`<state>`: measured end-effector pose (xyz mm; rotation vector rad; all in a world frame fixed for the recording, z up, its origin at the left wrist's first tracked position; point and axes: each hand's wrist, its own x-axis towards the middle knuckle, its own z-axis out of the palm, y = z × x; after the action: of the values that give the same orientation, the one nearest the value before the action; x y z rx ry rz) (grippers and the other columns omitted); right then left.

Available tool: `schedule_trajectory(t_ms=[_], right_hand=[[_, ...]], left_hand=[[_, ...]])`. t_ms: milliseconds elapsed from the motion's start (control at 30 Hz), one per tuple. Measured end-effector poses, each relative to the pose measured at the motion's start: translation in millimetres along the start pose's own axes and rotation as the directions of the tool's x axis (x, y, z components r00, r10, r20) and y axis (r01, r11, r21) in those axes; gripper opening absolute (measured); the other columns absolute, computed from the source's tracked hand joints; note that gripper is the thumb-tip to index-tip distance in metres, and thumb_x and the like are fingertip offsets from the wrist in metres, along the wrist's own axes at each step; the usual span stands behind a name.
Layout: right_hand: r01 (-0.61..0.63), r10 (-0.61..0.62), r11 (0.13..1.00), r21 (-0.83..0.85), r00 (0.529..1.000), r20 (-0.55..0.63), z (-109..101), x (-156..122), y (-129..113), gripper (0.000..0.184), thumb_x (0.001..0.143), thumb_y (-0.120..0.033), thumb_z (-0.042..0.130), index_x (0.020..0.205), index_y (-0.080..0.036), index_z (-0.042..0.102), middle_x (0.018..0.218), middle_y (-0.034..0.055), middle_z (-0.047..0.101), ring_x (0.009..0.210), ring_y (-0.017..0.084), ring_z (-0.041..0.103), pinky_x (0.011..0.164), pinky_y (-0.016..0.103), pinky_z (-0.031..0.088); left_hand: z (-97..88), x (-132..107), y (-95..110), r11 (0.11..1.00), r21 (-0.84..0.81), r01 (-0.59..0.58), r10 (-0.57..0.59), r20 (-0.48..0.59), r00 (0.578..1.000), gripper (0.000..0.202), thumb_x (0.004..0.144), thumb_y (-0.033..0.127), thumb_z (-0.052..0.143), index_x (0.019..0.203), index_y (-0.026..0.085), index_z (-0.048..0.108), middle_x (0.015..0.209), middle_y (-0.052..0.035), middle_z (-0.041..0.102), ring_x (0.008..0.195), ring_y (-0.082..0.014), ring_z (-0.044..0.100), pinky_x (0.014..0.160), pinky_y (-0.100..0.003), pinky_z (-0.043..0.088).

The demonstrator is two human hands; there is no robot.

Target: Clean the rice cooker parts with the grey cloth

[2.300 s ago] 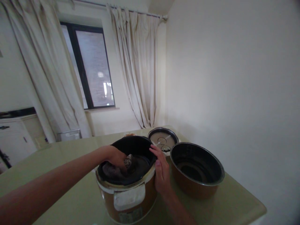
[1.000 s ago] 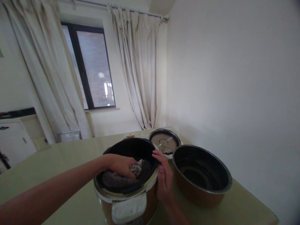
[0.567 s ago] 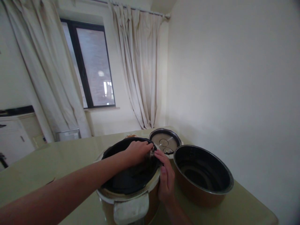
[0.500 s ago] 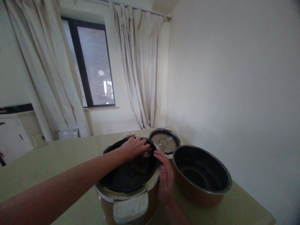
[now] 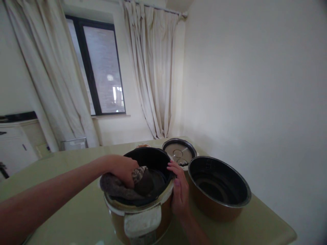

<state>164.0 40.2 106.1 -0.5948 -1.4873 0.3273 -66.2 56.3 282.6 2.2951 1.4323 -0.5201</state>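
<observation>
Pot (image 5: 214,207) already out, lower right; lower centre, left hand (image 5: 125,169) grips cloth (image 5: 116,187) partly inside cooker (image 5: 166,215), right hand (image 5: 180,192) loosely curved against it.

1. We have a pale green table (image 5: 63,160).
2. We find the cooker (image 5: 166,211) upright on it.
3. We find the pot (image 5: 217,209) upright beside the cooker.
4. We locate the lid (image 5: 180,150) behind both, its underside hidden from us.

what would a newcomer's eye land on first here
Probably the open cooker at bottom centre, with the left hand gripping a dark cloth at its opening and the right hand against its right side. Next comes the wide, dark-lined pot to its right. What looks like a round lid lies behind them.
</observation>
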Motion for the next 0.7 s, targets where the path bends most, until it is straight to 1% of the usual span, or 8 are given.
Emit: schedule_trajectory(t_ms=[67,133,267,333,433,533,633,700], right_hand=[[0.008,-0.008,1.000,0.012,1.000,-0.015,1,0,1,0.040,0.110,-0.037,0.033,0.130,-0.026,0.067,0.140,0.0113,0.065,0.139,0.030,0.056,0.115,0.056,0.045],[0.004,-0.003,1.000,0.025,1.000,-0.027,2,-1,2,0.040,0.110,-0.037,0.033,0.130,-0.026,0.066,0.141,0.0114,0.065,0.139,0.031,0.056,0.115,0.057,0.045],[-0.004,0.007,0.999,0.047,0.999,-0.045,4,-5,4,0.040,0.110,-0.038,0.034,0.134,-0.027,0.065,0.142,0.0104,0.064,0.140,0.031,0.055,0.117,0.057,0.043],[-0.021,0.024,0.998,0.052,0.998,-0.061,5,-8,4,0.041,0.110,-0.040,0.035,0.140,-0.027,0.060,0.144,0.0111,0.062,0.139,0.031,0.056,0.116,0.056,0.045],[-0.054,0.061,0.997,0.059,0.991,-0.119,7,-11,5,0.045,0.109,-0.041,0.039,0.149,-0.026,0.052,0.145,0.0135,0.061,0.136,0.030,0.058,0.111,0.054,0.050],[-0.048,0.055,0.997,0.052,0.988,-0.141,8,-11,5,0.046,0.109,-0.042,0.039,0.150,-0.025,0.053,0.147,0.0145,0.060,0.136,0.031,0.058,0.112,0.055,0.049],[-0.022,0.024,0.999,0.037,0.997,-0.078,6,-7,3,0.043,0.110,-0.040,0.036,0.141,-0.025,0.061,0.147,0.0131,0.061,0.138,0.031,0.057,0.116,0.058,0.045],[-0.007,0.008,1.000,0.028,0.999,-0.053,4,-4,1,0.041,0.111,-0.039,0.034,0.135,-0.025,0.064,0.146,0.0125,0.062,0.138,0.030,0.057,0.116,0.059,0.045]], left_hand=[[2.9,3,7,0.971,-0.211,-0.111,0.126,0.062,0.990,0.026,0.076,0.038,0.065,0.092,0.020,0.074,0.092,-0.0027,0.078,0.088,-0.0239,0.070,0.082,-0.033,0.057],[7.4,7,16,0.925,-0.326,-0.195,0.214,0.024,0.976,0.027,0.079,0.036,0.058,0.094,0.019,0.072,0.095,-0.0005,0.076,0.090,-0.0210,0.068,0.085,-0.030,0.056],[16.7,19,38,0.879,-0.320,-0.354,0.300,-0.206,0.932,0.034,0.074,0.029,0.062,0.107,0.020,0.068,0.108,0.0010,0.075,0.099,-0.0206,0.066,0.094,-0.029,0.053],[20.1,29,50,0.888,-0.260,-0.380,0.274,-0.365,0.890,0.036,0.074,0.029,0.065,0.110,0.021,0.066,0.111,-0.0009,0.074,0.101,-0.0216,0.067,0.095,-0.030,0.053],[21.6,48,63,0.960,-0.144,-0.238,0.129,-0.528,0.839,0.033,0.079,0.037,0.067,0.108,0.022,0.064,0.111,-0.0055,0.074,0.100,-0.0251,0.069,0.089,-0.035,0.054],[17.5,66,65,0.999,-0.033,-0.030,0.004,-0.599,0.801,0.038,0.083,0.045,0.067,0.114,0.023,0.061,0.121,-0.0103,0.069,0.105,-0.0303,0.071,0.087,-0.040,0.056],[9.0,74,54,0.985,0.100,0.138,-0.043,-0.637,0.769,0.035,0.093,0.040,0.058,0.124,0.022,0.060,0.125,-0.0143,0.064,0.106,-0.0336,0.071,0.086,-0.046,0.057],[4.2,73,39,0.964,0.185,0.193,-0.031,-0.639,0.769,0.032,0.097,0.031,0.054,0.127,0.022,0.061,0.125,-0.0151,0.063,0.108,-0.0341,0.071,0.087,-0.048,0.057]])
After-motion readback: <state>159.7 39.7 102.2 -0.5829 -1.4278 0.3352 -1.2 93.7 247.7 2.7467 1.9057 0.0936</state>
